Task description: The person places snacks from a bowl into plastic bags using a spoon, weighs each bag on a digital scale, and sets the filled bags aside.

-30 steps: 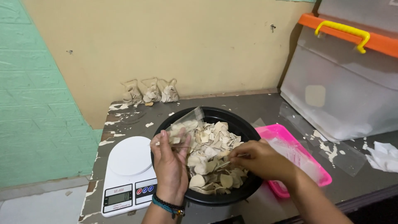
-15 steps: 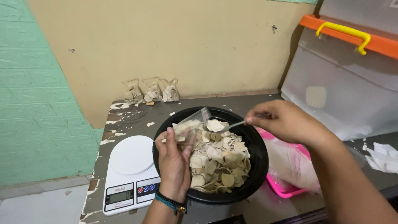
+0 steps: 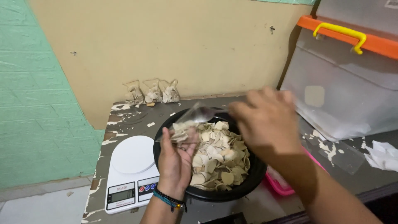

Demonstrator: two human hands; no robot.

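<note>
Chips (image 3: 217,159) fill the black bowl (image 3: 253,182) on the tabletop (image 3: 132,114); left hand (image 3: 176,159) pinches a small clear bag (image 3: 182,130) open above it, catching spills. Right hand (image 3: 265,120), grip closed on a spoon (image 3: 207,113), tips at the bag mouth; half a second ago the spoon was level and loaded.

right hand (image 3: 265,120) motion-blurred, pink tray (image 3: 277,186) mostly hidden, storage bin (image 3: 348,79) cropped

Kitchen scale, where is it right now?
In the head view the white kitchen scale sits at the table's front-left corner, just left of the black bowl of chips, beside the left hand holding a small clear bag.
</note>
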